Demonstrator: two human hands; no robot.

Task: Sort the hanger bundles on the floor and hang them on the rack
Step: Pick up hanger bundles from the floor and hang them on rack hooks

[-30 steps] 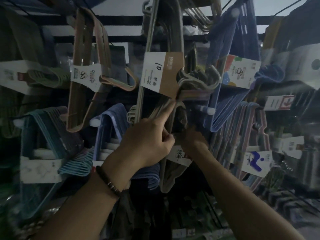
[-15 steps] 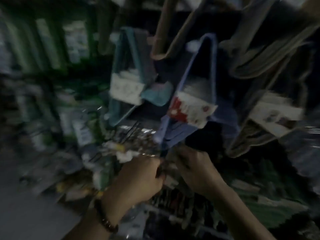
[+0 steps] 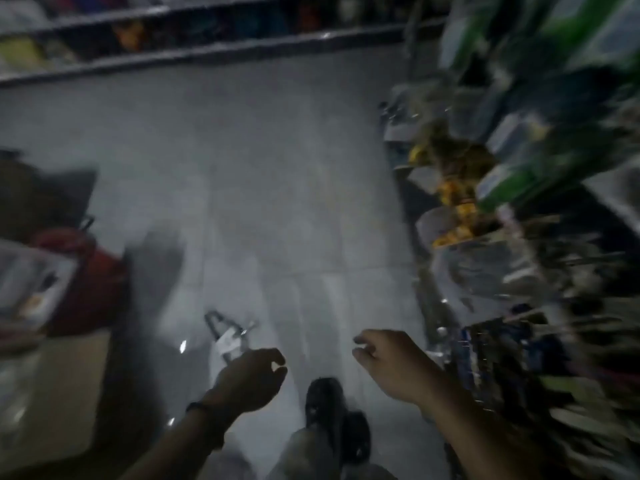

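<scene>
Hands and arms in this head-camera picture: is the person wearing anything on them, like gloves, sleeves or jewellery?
No gloves on the left hand or the right hand, and no sleeves show: the left arm and the right arm are bare down to the picture's lower edge. The only thing worn is a dark bracelet round the left wrist; the blur hides its detail.

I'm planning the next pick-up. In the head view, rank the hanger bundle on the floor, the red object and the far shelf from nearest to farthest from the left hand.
1. The hanger bundle, on the floor just beyond the left hand.
2. The red object, off to the left side.
3. The far shelf, across the floor at the top of the view.
</scene>
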